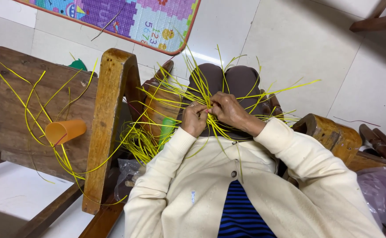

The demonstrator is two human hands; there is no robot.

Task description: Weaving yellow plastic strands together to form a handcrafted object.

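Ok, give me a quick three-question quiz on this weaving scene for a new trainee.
1. True or false: both hands meet at one bundle of yellow strips.
2. What colour is the plastic cup lying on its side on the wooden board? A green, B orange, C blue.
3. Fill in: the play mat lies on the tiled ____.

Key
1. True: the left hand and right hand pinch the strips together over the lap.
2. B.
3. floor.
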